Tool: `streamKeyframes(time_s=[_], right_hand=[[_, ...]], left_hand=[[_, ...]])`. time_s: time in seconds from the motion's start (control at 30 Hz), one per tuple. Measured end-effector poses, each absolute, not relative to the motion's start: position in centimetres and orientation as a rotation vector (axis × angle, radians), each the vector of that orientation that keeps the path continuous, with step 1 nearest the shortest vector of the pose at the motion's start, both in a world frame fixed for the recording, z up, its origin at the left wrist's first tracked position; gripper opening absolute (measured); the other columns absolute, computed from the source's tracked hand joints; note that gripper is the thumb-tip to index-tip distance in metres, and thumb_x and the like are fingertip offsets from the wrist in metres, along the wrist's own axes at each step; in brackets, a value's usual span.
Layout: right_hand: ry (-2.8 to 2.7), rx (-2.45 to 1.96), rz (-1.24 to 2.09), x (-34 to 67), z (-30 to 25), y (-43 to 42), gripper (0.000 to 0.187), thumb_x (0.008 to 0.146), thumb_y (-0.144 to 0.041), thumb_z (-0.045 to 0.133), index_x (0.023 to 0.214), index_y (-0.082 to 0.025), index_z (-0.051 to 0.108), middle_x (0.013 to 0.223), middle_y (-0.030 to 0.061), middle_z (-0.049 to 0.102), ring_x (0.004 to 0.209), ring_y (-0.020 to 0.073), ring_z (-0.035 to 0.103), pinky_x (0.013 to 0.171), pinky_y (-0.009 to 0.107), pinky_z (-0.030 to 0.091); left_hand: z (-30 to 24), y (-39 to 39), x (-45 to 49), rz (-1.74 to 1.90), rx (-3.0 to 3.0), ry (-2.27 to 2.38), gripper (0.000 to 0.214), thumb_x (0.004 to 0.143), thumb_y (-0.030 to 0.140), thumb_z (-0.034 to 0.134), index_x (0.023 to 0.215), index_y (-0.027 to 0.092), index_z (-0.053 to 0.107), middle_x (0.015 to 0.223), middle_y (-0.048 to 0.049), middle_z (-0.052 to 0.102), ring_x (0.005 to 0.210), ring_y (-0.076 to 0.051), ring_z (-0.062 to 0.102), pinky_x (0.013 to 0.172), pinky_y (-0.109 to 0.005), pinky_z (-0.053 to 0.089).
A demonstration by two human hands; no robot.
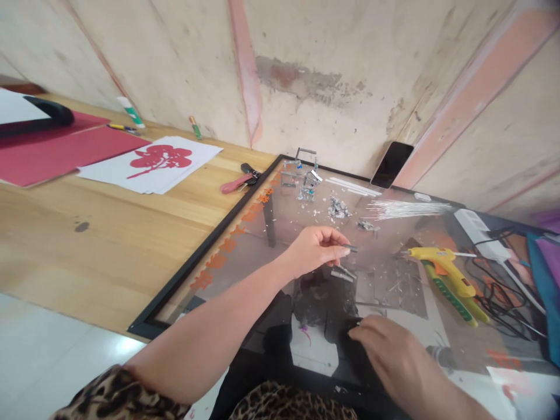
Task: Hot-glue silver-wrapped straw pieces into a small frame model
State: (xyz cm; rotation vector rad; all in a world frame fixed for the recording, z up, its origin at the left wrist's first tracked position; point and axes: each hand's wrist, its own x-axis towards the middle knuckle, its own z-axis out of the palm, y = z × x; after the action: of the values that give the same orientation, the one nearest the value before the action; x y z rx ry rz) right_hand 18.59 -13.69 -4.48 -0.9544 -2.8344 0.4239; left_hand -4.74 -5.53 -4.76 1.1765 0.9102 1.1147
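the left hand (317, 251) pinches a small metal strip (350, 249) between thumb and fingertips just above the glass panel (245, 233), perhaps to line it up. the near right hand (394, 353) curls against the glass; whether it grips anything, i cannot tell.

Shiny metal piece (350, 248) over a glossy glass panel (262, 233); matt wooden table (109, 245), plastic glue gun (440, 258).
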Motion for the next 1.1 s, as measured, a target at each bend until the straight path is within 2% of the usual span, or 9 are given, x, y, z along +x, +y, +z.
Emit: streamKeyframes(time_s=[0.1,0.27,0.33,0.43,0.57,0.73,0.8,0.97,1.1], right_hand=[[-2.963,-0.840,-0.033,19.6,-6.5,-13.6,0.041,0.083,-0.003,0.038,0.117,-0.014,0.057,0.096,0.0116,0.063,0.086,0.0221,0.059,0.076,0.039,0.050],[-2.844,-1.228,-0.541,22.2,-5.6,-7.8,0.039,0.082,-0.006,0.043,0.114,-0.017,0.062,0.108,0.0138,0.062,0.095,0.0291,0.056,0.079,0.047,0.047],[-2.757,-1.237,-0.517,22.5,-4.6,-7.4,0.039,0.084,-0.008,0.043,0.116,-0.019,0.062,0.120,0.0127,0.059,0.108,0.0297,0.053,0.090,0.050,0.043],[-2.853,-0.920,-0.232,21.5,-4.1,-10.6,0.040,0.087,-0.016,0.043,0.124,-0.021,0.056,0.130,0.0083,0.056,0.119,0.0233,0.049,0.099,0.041,0.041],[-3.041,-0.428,0.058,20.0,-4.9,-15.1,0.061,0.086,-0.039,0.050,0.141,-0.017,0.036,0.137,0.0063,0.050,0.126,0.0196,0.045,0.100,0.031,0.044],[-2.907,-0.993,-0.059,21.5,-5.1,-13.2,0.070,0.087,-0.044,0.049,0.146,-0.016,0.023,0.146,0.0108,0.037,0.133,0.0267,0.036,0.108,0.048,0.034],[-2.898,-0.960,-0.004,22.0,-4.3,-13.0,0.072,0.086,-0.042,0.050,0.147,-0.016,0.020,0.149,0.0108,0.030,0.136,0.0269,0.030,0.110,0.048,0.031],[-3.052,-0.578,0.072,21.6,-3.6,-15.6,0.071,0.084,-0.047,0.053,0.144,-0.017,0.030,0.142,0.0075,0.042,0.132,0.0221,0.038,0.106,0.035,0.039],[-3.055,-0.857,-0.090,22.2,-5.3,-13.0,0.057,0.089,-0.042,0.046,0.139,-0.017,0.040,0.143,0.0071,0.041,0.132,0.0244,0.038,0.107,0.045,0.037]], left_hand=[[-5.0,-5.6,-4.6,1.116,1.188,0.918,0.023,0.072,0.027,0.070,0.088,0.012,0.062,0.061,0.0002,0.060,0.054,-0.007,0.056,0.053,-0.019,0.045],[-5.4,-5.5,-4.4,1.091,1.229,0.973,0.023,0.072,0.028,0.070,0.088,0.012,0.063,0.061,0.0002,0.060,0.054,-0.007,0.056,0.054,-0.019,0.046],[-5.3,-5.5,-4.5,1.090,1.234,0.995,0.023,0.073,0.028,0.069,0.088,0.013,0.063,0.061,0.0002,0.061,0.054,-0.007,0.056,0.055,-0.019,0.046],[-5.1,-5.5,-4.6,1.104,1.236,0.996,0.021,0.074,0.028,0.068,0.088,0.012,0.063,0.060,0.0001,0.060,0.055,-0.007,0.056,0.055,-0.019,0.046],[-5.1,-5.6,-4.6,1.109,1.229,0.957,0.022,0.074,0.027,0.068,0.088,0.012,0.063,0.061,-0.0001,0.060,0.055,-0.007,0.056,0.054,-0.019,0.045],[-5.3,-5.6,-4.4,1.104,1.227,0.986,0.022,0.073,0.028,0.069,0.088,0.013,0.063,0.062,-0.0002,0.061,0.055,-0.008,0.056,0.055,-0.020,0.046],[-5.2,-5.5,-4.5,1.109,1.226,0.998,0.022,0.073,0.028,0.069,0.088,0.012,0.063,0.060,0.0000,0.060,0.055,-0.008,0.056,0.055,-0.019,0.046],[-5.2,-5.4,-4.6,1.113,1.220,0.975,0.023,0.073,0.029,0.069,0.089,0.012,0.063,0.061,-0.0001,0.060,0.055,-0.008,0.056,0.055,-0.020,0.046],[-5.5,-5.7,-4.3,1.029,1.240,0.942,0.024,0.073,0.029,0.069,0.089,0.013,0.062,0.065,-0.0005,0.061,0.057,-0.008,0.057,0.056,-0.021,0.047]])
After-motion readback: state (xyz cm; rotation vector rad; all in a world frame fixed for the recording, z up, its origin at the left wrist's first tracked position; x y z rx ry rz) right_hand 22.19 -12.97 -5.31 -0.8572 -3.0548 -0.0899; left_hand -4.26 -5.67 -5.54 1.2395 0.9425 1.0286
